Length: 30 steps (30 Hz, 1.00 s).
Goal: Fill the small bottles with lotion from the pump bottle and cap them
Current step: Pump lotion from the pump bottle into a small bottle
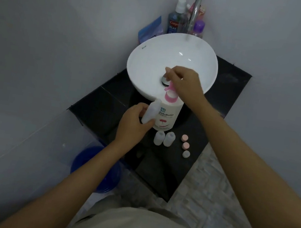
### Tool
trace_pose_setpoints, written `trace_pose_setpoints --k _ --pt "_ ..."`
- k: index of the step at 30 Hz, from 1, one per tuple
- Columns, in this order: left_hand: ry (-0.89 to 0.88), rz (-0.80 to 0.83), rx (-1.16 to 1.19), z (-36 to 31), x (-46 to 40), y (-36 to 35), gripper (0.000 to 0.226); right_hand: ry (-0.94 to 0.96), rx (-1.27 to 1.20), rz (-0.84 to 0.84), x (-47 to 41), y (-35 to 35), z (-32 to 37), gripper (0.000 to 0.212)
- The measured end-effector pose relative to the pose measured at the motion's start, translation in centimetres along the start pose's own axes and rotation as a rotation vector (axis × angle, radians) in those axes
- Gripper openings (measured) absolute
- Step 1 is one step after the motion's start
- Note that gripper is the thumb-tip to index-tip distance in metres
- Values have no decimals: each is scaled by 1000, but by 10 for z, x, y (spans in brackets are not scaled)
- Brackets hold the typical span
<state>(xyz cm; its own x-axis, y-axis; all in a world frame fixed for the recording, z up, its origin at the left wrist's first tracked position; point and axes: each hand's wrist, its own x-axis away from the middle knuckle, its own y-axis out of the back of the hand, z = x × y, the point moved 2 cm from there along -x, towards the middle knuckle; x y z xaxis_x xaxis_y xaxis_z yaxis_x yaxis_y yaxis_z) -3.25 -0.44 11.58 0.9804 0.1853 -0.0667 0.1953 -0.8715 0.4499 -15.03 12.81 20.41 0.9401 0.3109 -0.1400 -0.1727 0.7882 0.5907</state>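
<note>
A white pump bottle [169, 115] with a pink pump head stands on the black counter in front of the basin. My right hand [185, 82] rests on top of the pump head, fingers curled over it. My left hand [134, 123] holds a small white bottle [151, 112], uncapped and tilted, against the left side of the pump bottle below the spout. Two more small open bottles [164, 138] stand upright just in front of the pump bottle. To their right lie three loose caps [185, 145], two pink and one white.
A round white basin [144, 57] sits on the black counter [96, 103] with a chrome tap [195, 8] behind it. A mouthwash bottle [175, 19], a purple bottle [198, 28] and a blue packet [151, 29] stand in the corner. A blue bucket [88, 163] is on the floor at left.
</note>
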Motion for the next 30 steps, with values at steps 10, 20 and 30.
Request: trace_pose_setpoints --k 10,20,30 --pt "-48 -32 -48 -26 -12 16 34 -118 -245 134 -6 -14 -11 37" --pt "-54 -62 -82 -31 -6 17 35 -104 -287 114 -10 -18 -18 36" --pt "-46 -57 25 -33 -10 16 41 -107 -296 96 -12 -21 -23 41"
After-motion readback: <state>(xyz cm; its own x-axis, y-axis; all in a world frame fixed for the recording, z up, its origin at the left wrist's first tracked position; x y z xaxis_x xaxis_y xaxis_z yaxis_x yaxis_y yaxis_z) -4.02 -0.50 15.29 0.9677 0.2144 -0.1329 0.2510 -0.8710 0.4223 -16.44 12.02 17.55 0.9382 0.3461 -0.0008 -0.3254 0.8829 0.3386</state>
